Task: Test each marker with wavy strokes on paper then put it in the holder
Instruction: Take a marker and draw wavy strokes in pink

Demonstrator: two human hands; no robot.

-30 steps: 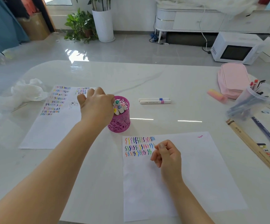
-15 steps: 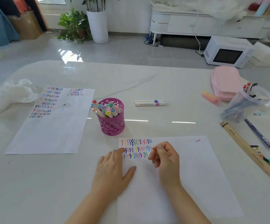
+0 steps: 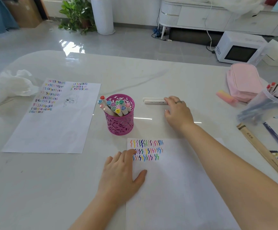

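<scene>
**A:** Head view first: where are the hands?

**B:** Left hand (image 3: 120, 173) lies flat, fingers spread and holding nothing, pressing the left edge of the near paper (image 3: 176, 188), its fingertips just at 9 o'clock of the rows of wavy strokes (image 3: 146, 150). Right hand (image 3: 178, 112) is stretched out toward 12 o'clock, past the paper's far edge.

**A:** Holding anything?

**B:** Its fingers are loosely curled over the right ends of two white markers (image 3: 153, 100) lying side by side on the table (image 3: 151, 77). The fingertips touch them, but I cannot tell if the grip has closed; the markers lie flat on the table.

**A:** And the holder?

**B:** Pink holder (image 3: 120, 120) stands upright at 9 o'clock of the right hand and 12 o'clock of the left, near the paper's far left corner. It is packed with markers, coloured caps up, several leaning out to 10 o'clock.

**A:** Anything else?

**B:** A second sheet (image 3: 55, 117) with strokes and a small sketch lies at 9 o'clock of the holder. A pink pouch (image 3: 243, 80) and a clear tub (image 3: 268, 103) of pens sit at 3 o'clock, well apart from the markers.
</scene>
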